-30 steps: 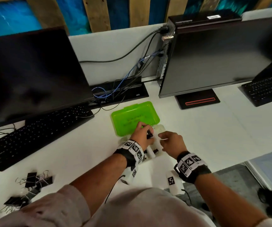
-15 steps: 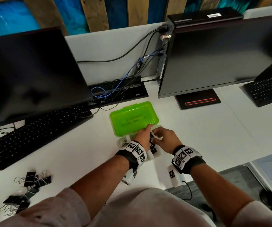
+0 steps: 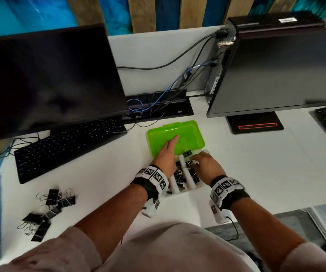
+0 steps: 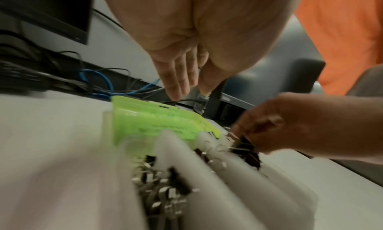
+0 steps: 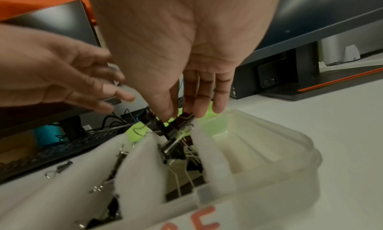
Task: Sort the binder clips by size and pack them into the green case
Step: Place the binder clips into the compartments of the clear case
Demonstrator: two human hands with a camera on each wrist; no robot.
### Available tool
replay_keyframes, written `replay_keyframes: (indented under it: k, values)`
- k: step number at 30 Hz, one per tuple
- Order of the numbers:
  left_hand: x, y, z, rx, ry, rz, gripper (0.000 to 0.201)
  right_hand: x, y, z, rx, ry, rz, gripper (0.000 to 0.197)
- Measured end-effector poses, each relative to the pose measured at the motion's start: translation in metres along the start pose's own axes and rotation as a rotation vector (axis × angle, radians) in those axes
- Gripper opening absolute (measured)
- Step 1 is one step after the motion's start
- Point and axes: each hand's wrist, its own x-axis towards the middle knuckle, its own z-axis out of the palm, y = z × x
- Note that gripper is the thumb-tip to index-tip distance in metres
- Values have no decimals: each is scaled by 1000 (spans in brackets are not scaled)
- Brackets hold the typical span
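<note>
The green case lies open on the white desk, its green lid [image 3: 189, 134] tipped back and its translucent base [image 3: 202, 187] split by white dividers. Several black binder clips [image 3: 178, 176] fill the left and middle compartments; the right compartment [image 5: 259, 153] is empty. My left hand [image 3: 171, 143] reaches forward over the lid with straight fingers [image 4: 178, 84] and holds nothing; I cannot tell whether it touches the lid. My right hand [image 3: 197, 160] dips into the middle compartment, its fingertips pinching a black binder clip [image 5: 184, 118].
A loose pile of larger black binder clips [image 3: 46, 211] lies at the desk's left front. A black keyboard [image 3: 68, 146] and monitor [image 3: 46, 81] stand left, a second monitor [image 3: 275, 69] right, with tangled cables [image 3: 144, 107] behind the case.
My left hand has left the clip both hands were handling and stretched forward over the green lid. My right hand has stayed at the compartments with a clip in its fingertips.
</note>
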Motion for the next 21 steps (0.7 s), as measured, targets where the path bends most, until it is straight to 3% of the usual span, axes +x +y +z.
replay_keyframes:
  k: [4, 8, 12, 16, 19, 21]
  values:
    - [-17, -46, -27, 93, -25, -40, 50, -8, -3, -4, -173, -42, -5, 23]
    - [-49, -95, -42, 146, -120, -161, 30, -10, -15, -9, -281, -91, 198, 27]
    - [-80, -120, -44, 184, -275, -242, 56, -3, -23, -13, -279, -73, 345, 46]
    - [-99, -132, -45, 342, -313, -281, 76, 6, -29, -16, -308, -107, 408, 57]
    - [-111, -138, -51, 353, -338, -328, 85, 16, -36, -25, -294, -59, 372, 51]
    - [-117, -143, -55, 347, -396, -330, 90, 26, -39, -25, -186, -8, 241, 37]
